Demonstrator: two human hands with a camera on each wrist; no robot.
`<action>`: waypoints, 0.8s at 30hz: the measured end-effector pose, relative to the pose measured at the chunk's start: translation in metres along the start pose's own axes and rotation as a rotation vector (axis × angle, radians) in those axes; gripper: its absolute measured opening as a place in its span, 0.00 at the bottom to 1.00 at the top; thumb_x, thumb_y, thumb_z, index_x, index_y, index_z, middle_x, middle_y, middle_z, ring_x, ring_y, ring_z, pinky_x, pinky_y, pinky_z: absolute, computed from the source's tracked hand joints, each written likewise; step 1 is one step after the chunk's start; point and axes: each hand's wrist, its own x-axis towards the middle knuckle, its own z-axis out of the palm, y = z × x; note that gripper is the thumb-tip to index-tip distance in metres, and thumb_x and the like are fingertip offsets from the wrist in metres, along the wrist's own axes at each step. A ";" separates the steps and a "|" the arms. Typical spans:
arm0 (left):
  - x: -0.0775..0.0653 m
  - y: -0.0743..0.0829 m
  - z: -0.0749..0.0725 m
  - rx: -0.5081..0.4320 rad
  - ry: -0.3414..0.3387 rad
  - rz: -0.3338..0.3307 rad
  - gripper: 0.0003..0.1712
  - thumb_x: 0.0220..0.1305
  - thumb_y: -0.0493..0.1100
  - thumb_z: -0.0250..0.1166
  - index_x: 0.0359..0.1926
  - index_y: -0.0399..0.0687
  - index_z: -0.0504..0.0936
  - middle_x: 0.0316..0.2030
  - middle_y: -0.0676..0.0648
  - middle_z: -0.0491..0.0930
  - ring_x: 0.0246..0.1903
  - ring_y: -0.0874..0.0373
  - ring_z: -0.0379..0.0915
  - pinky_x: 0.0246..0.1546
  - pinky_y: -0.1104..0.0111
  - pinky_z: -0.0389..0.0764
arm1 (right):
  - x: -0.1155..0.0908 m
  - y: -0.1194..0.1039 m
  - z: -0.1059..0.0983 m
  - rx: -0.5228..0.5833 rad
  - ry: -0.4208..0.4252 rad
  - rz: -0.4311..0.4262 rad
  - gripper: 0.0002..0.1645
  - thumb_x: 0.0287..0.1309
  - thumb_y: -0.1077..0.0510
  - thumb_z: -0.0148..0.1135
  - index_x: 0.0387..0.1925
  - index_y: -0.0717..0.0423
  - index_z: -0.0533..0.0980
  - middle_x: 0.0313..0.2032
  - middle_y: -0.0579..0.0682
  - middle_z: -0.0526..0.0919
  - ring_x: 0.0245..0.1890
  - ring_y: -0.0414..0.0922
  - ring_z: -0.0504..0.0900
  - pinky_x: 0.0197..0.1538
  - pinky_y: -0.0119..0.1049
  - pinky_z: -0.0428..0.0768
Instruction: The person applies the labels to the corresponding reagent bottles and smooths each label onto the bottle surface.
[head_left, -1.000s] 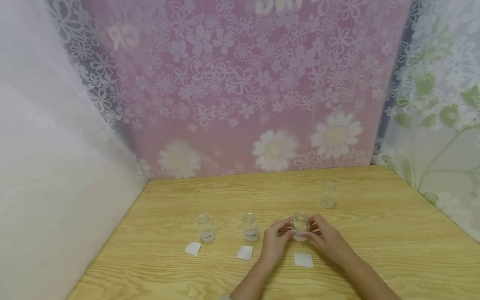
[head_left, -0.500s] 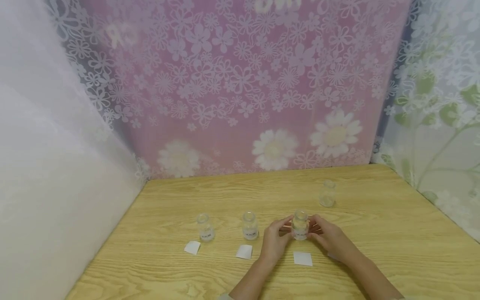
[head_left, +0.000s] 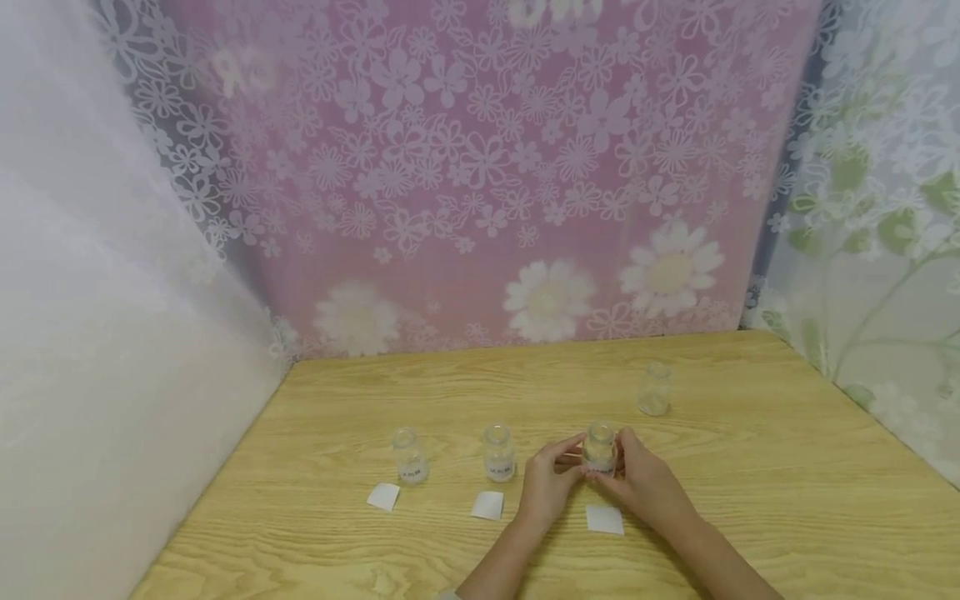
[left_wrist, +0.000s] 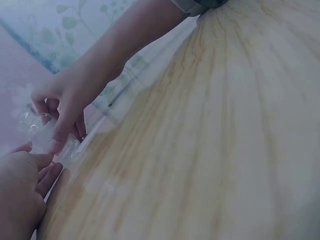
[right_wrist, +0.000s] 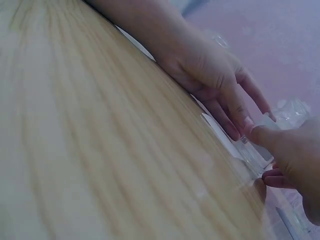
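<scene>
A small clear glass jar (head_left: pixel 600 442) stands upright on the wooden table, with a white label bearing dark marks low on its front. My left hand (head_left: pixel 549 485) grips its left side between thumb and fingers. From the right, my right hand (head_left: pixel 656 490) holds it, the thumb lying across the label. In the left wrist view both the left hand (left_wrist: pixel 21 187) and the right hand (left_wrist: pixel 70 97) meet at the jar. The right wrist view has the right hand (right_wrist: pixel 302 160) beside the jar's neck (right_wrist: pixel 291 114), its lower part partly hidden by fingers.
Two labelled glass jars (head_left: pixel 410 457) (head_left: pixel 498 452) stand to the left. Another glass jar (head_left: pixel 655 392), without a visible label, is at the back right. White paper squares (head_left: pixel 383 497) (head_left: pixel 487 505) (head_left: pixel 604 519) lie in front of the labelled jars. Patterned curtains (head_left: pixel 487 167) surround the table.
My right thumb has moved left from the jar's right side onto the front of the label, and the right hand has turned in closer. The left hand keeps its hold.
</scene>
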 end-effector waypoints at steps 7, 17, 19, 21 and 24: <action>0.000 0.002 0.000 0.008 0.003 -0.005 0.27 0.47 0.26 0.67 0.52 0.43 0.78 0.39 0.48 0.79 0.38 0.57 0.77 0.39 0.76 0.76 | -0.002 0.003 -0.005 0.120 -0.069 0.055 0.29 0.36 0.64 0.75 0.39 0.61 0.66 0.30 0.46 0.77 0.28 0.39 0.79 0.30 0.27 0.78; 0.001 0.001 0.000 0.020 0.014 -0.024 0.28 0.47 0.25 0.67 0.52 0.44 0.79 0.38 0.50 0.78 0.38 0.59 0.77 0.39 0.76 0.76 | -0.003 0.014 -0.009 0.083 -0.095 0.010 0.24 0.37 0.71 0.71 0.34 0.61 0.66 0.28 0.46 0.77 0.28 0.40 0.80 0.31 0.28 0.79; 0.001 0.000 0.000 0.006 0.008 -0.028 0.27 0.48 0.26 0.67 0.52 0.44 0.78 0.38 0.50 0.78 0.38 0.59 0.77 0.39 0.75 0.76 | -0.003 0.015 -0.009 0.077 -0.099 0.017 0.23 0.38 0.71 0.70 0.34 0.61 0.66 0.27 0.46 0.77 0.28 0.40 0.79 0.30 0.28 0.78; 0.001 -0.001 -0.001 -0.010 -0.001 -0.033 0.27 0.49 0.27 0.67 0.52 0.44 0.78 0.38 0.50 0.78 0.39 0.58 0.77 0.40 0.75 0.75 | -0.003 0.016 -0.010 0.083 -0.101 0.026 0.22 0.39 0.72 0.70 0.34 0.60 0.66 0.28 0.46 0.78 0.27 0.39 0.79 0.29 0.28 0.78; 0.002 -0.001 -0.003 -0.030 -0.018 -0.027 0.25 0.51 0.28 0.66 0.53 0.44 0.78 0.39 0.49 0.79 0.39 0.57 0.77 0.40 0.75 0.76 | -0.003 0.016 -0.010 0.096 -0.097 0.026 0.21 0.41 0.73 0.68 0.34 0.59 0.66 0.28 0.46 0.78 0.27 0.39 0.78 0.28 0.29 0.78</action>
